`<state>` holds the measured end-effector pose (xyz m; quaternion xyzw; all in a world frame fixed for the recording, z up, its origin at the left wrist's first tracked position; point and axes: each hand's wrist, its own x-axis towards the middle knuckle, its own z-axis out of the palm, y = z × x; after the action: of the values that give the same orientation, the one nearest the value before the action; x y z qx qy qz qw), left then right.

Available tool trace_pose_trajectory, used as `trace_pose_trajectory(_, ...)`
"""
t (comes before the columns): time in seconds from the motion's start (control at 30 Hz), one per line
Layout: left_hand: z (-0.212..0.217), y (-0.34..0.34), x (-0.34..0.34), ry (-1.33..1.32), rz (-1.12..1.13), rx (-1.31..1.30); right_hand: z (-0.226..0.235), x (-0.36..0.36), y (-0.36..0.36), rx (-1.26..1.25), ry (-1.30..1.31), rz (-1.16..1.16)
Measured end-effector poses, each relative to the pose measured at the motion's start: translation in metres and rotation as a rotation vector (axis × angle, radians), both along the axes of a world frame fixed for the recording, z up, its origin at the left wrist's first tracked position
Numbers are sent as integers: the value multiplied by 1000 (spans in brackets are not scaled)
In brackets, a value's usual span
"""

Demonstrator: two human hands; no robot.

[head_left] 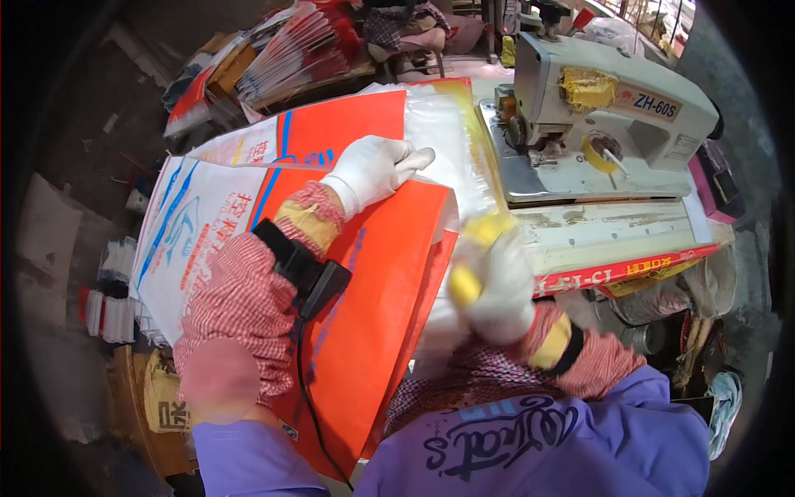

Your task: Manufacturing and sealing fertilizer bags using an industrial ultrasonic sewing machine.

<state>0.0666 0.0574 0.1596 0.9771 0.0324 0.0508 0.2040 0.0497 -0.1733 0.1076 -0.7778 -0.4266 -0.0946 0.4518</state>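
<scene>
An orange-and-white printed sack (364, 273) lies across the work surface in front of me, its orange part bulging toward my lap. My left hand (373, 172), in a white glove, is closed at the sack's far edge, fingers together and pointing right; the thumb side is partly hidden. Beneath it is another orange-topped sack (348, 120), and beside that lie translucent white plastic liners (439, 124). My right hand (493, 286), gloved in white with yellow at the fingers, is smeared by motion right of the sack's open-looking end. Whether it holds anything cannot be seen.
A pale industrial sewing machine (613, 108) stands at the right on its worn table (613, 228). Stacked folded sacks (294, 58) lie at the far left. A black device strapped to my left forearm trails a cable (306, 389) over the sack. A pink box (716, 182) sits far right.
</scene>
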Motion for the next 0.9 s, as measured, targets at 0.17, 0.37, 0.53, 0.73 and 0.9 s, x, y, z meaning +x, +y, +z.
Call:
trace_pose_trajectory(0.17, 5, -11, 21, -33, 115, -260, -9, -19, 21, -69, -98, 299)
trace_pose_trajectory(0.37, 25, -57, 20, -412, -59, 173, -6, -11, 25, -90, -300, 370)
trace_pose_trajectory(0.53, 48, -73, -65, -581, -225, 157, -3, -3, 26, -133, -400, 467)
trace_pose_trajectory(0.73, -3, -10, -306, -851, 709, -341, -13, 0, 34, -199, -551, 589)
trace_pose_trajectory(0.9, -89, -77, -399, -692, 1131, -1254, -71, -45, 31, -379, -1061, 645)
